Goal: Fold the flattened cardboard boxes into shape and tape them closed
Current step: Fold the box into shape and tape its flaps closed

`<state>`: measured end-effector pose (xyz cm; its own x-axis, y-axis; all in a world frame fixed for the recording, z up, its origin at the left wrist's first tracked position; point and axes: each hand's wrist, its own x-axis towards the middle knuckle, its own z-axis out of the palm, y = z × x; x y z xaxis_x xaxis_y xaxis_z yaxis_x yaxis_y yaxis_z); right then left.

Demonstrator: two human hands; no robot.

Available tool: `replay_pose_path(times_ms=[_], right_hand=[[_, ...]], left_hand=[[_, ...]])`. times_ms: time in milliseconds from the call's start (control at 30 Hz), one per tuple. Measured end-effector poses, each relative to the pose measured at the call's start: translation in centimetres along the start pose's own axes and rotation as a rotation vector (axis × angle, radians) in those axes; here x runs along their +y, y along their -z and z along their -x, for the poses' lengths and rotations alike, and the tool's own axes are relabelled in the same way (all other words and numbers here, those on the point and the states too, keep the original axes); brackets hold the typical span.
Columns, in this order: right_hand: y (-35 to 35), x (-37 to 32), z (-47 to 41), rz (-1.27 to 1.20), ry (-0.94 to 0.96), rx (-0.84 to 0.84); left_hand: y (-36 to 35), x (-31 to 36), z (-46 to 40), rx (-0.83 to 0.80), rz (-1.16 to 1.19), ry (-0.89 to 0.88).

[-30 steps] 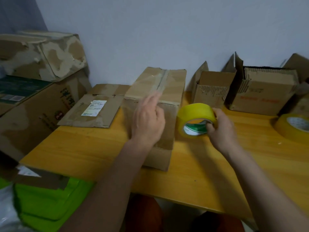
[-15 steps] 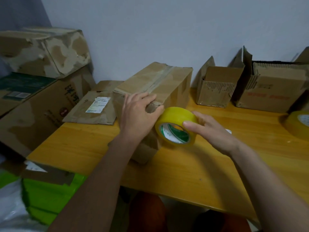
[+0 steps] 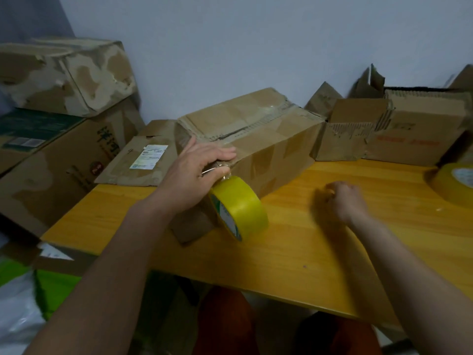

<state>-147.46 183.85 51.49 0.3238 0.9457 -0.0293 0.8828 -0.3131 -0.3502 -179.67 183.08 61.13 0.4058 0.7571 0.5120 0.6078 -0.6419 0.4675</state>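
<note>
A folded-up cardboard box (image 3: 258,139) lies on the yellow table (image 3: 294,257), its top seam covered with clear tape. My left hand (image 3: 197,172) rests on the box's near top edge, fingers flat on top and thumb on the end face, pressing the tape strand down. The yellow tape roll (image 3: 238,211) stands tilted on the table against the box's near end, still joined to that strand. My right hand (image 3: 340,201) is off the roll, blurred, fingers curled, low over the table to the right. Whether it holds anything is unclear.
A flattened box with a white label (image 3: 138,160) lies left of the box. Two open boxes (image 3: 399,134) stand at the back right, a second tape roll (image 3: 455,183) at the right edge. Large stacked boxes (image 3: 58,139) fill the left side.
My right hand let go of the tape roll and moved away to the right. The roll dropped lower beside the box's near end. My left hand stayed on the box edge.
</note>
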Motion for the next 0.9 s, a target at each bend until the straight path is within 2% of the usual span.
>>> replay_pose_path(times_ms=[133,300,533,667,900], right_hand=[[-2.0,2.0,-0.5,0.105,0.022,-0.078],[-1.9,1.5,-0.9,0.065,0.059,0.017],[-2.2,-1.0,-0.4,-0.189,0.030,-0.053],[-2.1,-1.2,0.1,-0.239,-0.022,-0.085],[-2.1,-2.7,1.0,-0.451,0.034,-0.063]], left_hand=[[0.0,-0.6,0.0,-0.018,0.067,-0.003],[0.2,-1.8,-0.9,-0.023,0.167,0.130],[0.1,-1.7,-1.0,0.022,0.159,0.221],[0.2,-1.5,-1.0,0.025,0.106,0.214],[-0.9,-1.7,-0.6,0.216,0.175,0.270]])
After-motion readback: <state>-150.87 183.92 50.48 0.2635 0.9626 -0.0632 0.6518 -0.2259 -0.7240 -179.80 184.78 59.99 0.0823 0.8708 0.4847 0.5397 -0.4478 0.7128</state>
